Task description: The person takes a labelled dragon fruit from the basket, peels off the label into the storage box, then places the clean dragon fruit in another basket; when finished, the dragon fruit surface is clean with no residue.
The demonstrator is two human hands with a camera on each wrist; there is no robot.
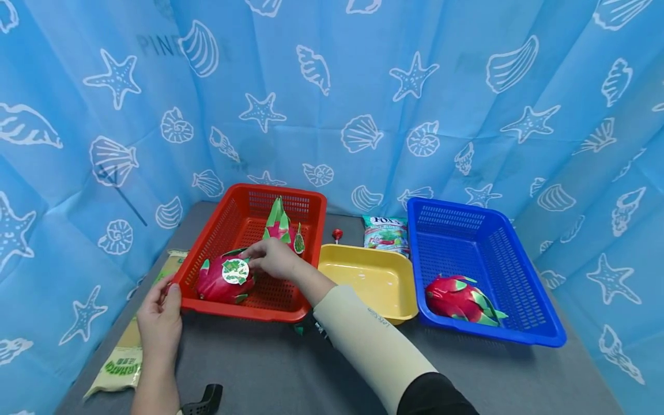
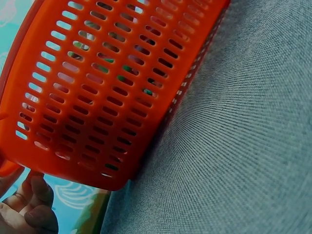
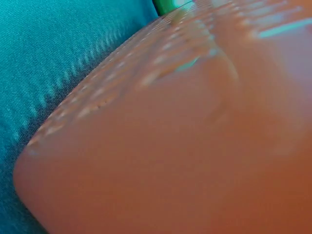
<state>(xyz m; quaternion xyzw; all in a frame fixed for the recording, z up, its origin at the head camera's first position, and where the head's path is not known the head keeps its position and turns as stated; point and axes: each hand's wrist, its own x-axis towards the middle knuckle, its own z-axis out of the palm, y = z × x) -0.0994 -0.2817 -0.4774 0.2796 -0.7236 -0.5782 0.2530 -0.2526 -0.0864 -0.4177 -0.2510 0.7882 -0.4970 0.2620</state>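
A red basket stands at the left of the grey table. My left hand grips its front left corner; in the left wrist view, curled fingers are at the rim beside the slotted wall. Inside lies a red dragon fruit with a round white-and-green sticker. Reaching into the basket, my right hand holds this fruit at its right side, thumb and fingertips against it. Behind that hand is another dragon fruit with tall green tips, beside a small green-edged oval piece. The right wrist view shows mostly blurred basket wall.
A yellow tub sits between the red basket and a blue basket, which contains a dragon fruit. Behind the tub are a red lollipop and a Fox's candy bag. Along the left edge lies a long packet.
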